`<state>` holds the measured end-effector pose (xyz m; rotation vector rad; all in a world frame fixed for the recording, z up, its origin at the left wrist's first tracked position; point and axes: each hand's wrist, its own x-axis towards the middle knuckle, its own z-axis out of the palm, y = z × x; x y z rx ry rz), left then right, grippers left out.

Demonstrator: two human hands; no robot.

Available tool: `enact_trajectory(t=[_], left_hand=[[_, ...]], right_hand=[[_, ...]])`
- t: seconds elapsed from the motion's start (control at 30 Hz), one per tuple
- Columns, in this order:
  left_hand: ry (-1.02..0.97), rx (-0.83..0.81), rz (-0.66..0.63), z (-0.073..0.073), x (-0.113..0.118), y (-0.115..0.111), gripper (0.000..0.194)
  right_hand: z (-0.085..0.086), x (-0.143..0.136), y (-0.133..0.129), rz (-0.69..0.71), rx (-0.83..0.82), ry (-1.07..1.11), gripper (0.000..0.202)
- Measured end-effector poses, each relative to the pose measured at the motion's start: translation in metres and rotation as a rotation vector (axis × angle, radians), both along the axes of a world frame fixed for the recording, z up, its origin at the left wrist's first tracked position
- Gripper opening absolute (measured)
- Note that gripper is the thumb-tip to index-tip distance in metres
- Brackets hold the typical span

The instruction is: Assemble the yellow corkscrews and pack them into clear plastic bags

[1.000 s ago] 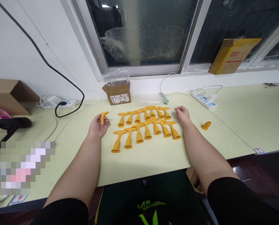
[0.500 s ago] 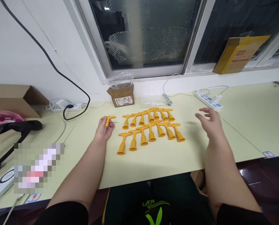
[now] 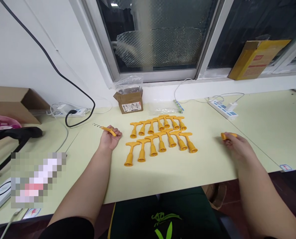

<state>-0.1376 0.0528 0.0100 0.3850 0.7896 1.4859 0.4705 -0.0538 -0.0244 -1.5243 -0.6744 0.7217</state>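
Observation:
My left hand (image 3: pixel 110 140), palm up with its fingers curled, holds a yellow corkscrew (image 3: pixel 108 130). The dark metal spiral of that corkscrew points left over the table. Over the right side of the table, my right hand (image 3: pixel 235 142) is closed on a yellow plastic piece (image 3: pixel 226 135), mostly hidden by the fingers. Between my hands lie two rows of yellow T-handled corkscrews with bell-shaped ends, a back row (image 3: pixel 151 126) and a front row (image 3: pixel 153 147). Neither hand touches these rows.
A small open cardboard box (image 3: pixel 130 102) stands by the window, beside a clear plastic bag (image 3: pixel 160 108). Power strips lie at the right (image 3: pixel 224 109) and left (image 3: pixel 73 113). Farther left are a large carton (image 3: pixel 8 99) and a black frame (image 3: pixel 11 142). The table's front edge runs before me.
My right hand has lowered and moved right, closing on a yellow piece; it was open and empty before. In my left hand the corkscrew has turned, its spiral now pointing left.

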Motion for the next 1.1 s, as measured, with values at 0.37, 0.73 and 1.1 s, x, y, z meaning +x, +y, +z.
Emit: enact_trajectory(t=[0.37,0.73,1.1], left_hand=[[-0.066,-0.032,0.039,0.011,0.009,-0.010,0.036],[0.145,0.066,-0.148,0.055,0.093,-0.034,0.042],[0.257,0.066,-0.366,0.027,0.104,-0.054,0.038]], right_hand=[[-0.005,-0.020,-0.005,-0.152,0.183,0.545,0.028],[-0.015,-0.034,-0.002,0.047,0.043,-0.001,0.046],[0.029,-0.079,0.005,0.180,0.021,-0.298,0.042]])
